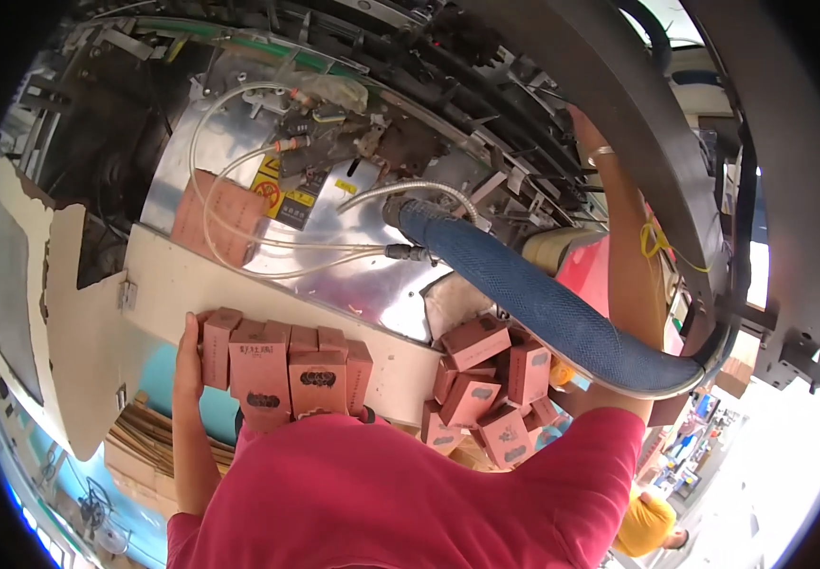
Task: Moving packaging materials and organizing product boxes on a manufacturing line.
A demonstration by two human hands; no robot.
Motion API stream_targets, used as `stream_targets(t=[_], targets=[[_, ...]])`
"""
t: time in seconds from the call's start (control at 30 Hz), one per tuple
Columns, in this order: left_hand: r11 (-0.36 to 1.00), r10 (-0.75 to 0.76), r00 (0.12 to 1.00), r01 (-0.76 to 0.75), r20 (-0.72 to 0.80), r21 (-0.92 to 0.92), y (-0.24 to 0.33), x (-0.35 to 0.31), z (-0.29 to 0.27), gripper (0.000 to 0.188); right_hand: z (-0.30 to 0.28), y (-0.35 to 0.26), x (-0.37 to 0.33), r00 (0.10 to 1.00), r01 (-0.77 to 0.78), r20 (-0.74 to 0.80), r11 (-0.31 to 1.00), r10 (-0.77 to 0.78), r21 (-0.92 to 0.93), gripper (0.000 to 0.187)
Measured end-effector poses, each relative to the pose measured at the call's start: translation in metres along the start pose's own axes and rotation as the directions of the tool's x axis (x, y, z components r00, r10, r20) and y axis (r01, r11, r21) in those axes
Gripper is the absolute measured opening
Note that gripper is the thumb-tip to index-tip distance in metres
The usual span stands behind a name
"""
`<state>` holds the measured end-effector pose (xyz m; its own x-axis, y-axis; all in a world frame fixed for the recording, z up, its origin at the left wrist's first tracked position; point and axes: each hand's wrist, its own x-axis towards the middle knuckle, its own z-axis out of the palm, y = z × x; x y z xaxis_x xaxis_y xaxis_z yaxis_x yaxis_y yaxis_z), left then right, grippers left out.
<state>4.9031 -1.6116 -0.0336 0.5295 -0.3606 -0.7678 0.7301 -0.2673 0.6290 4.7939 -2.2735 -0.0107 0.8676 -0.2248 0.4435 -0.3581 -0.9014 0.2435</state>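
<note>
My left hand (190, 356) is pressed along the left end of a row of small reddish-pink cardboard boxes (260, 365), bracing them against my front. The boxes stand close together, with dark printed patches on some faces. Far to the right, my right arm reaches up and away past a thick blue hose (514, 284). Only part of my right hand (582, 131) shows beside a dark machine frame, just beyond a bracelet at the wrist; its fingers are hidden. Right of the held row lies a loose heap of similar boxes (474, 396), tumbled at various angles.
A machine with a shiny metal plate (287, 256), clear tubes and dark rails spans the far side. A flat reddish card (218, 218) lies on the plate. A cream panel (59, 284) stands at left. Flattened cardboard (145, 446) sits below. A person in yellow (645, 523) is at lower right.
</note>
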Motion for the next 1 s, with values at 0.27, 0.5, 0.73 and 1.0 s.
stream_targets(t=[0.27,0.5,0.73,1.0], targets=[[0.996,0.021,0.999,-0.018,-0.033,0.085,-0.003,-0.002,-0.002,0.056,-0.006,-0.061,0.025,0.996,-0.083,0.031,0.991,0.087,-0.107,0.029],[0.994,0.034,0.999,-0.034,0.006,0.103,-0.006,0.002,-0.008,0.057,-0.041,-0.048,0.015,0.972,-0.107,0.197,0.989,0.126,-0.106,0.032],[0.991,0.049,0.999,-0.048,-0.005,0.124,-0.009,0.002,-0.010,0.056,-0.069,-0.053,0.011,0.940,-0.067,0.318,0.982,0.122,-0.176,0.029],[0.992,0.046,0.999,-0.044,-0.015,0.117,-0.003,-0.003,-0.005,0.055,-0.056,-0.035,0.010,0.919,0.139,0.393,0.946,-0.013,-0.293,0.028]])
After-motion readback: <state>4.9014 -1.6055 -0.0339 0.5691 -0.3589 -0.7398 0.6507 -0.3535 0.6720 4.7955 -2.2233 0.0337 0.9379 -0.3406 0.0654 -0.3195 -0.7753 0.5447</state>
